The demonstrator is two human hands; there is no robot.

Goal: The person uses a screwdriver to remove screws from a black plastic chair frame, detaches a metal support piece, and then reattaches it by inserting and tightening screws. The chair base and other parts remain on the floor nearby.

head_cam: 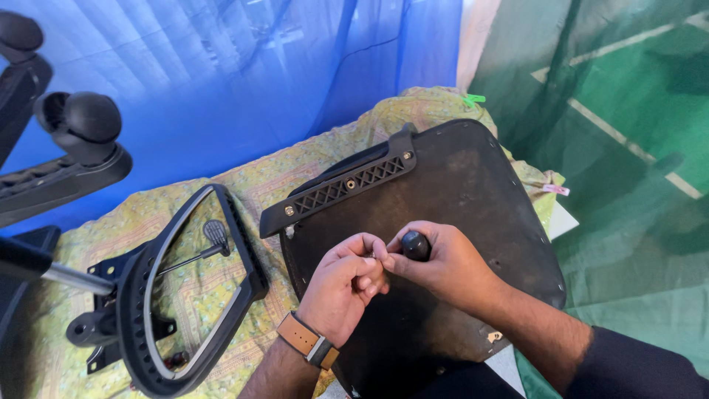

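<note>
Over the dark, flat underside of a chair seat [458, 185], which lies on a yellow patterned cloth [185, 214], the right hand [450, 270] grips a small black rounded knob [416, 245]. The left hand [343, 284], fingers curled, pinches at something beside the knob; what it holds is unclear. A black curved plastic armrest frame [185, 295] lies to the left.

I see a dull, scuffed black seat pan [458, 185], a glossy plastic knob [416, 245], matt ribbed plastic armrest [336, 188] at eleven o'clock, patterned cloth [192, 288].
</note>
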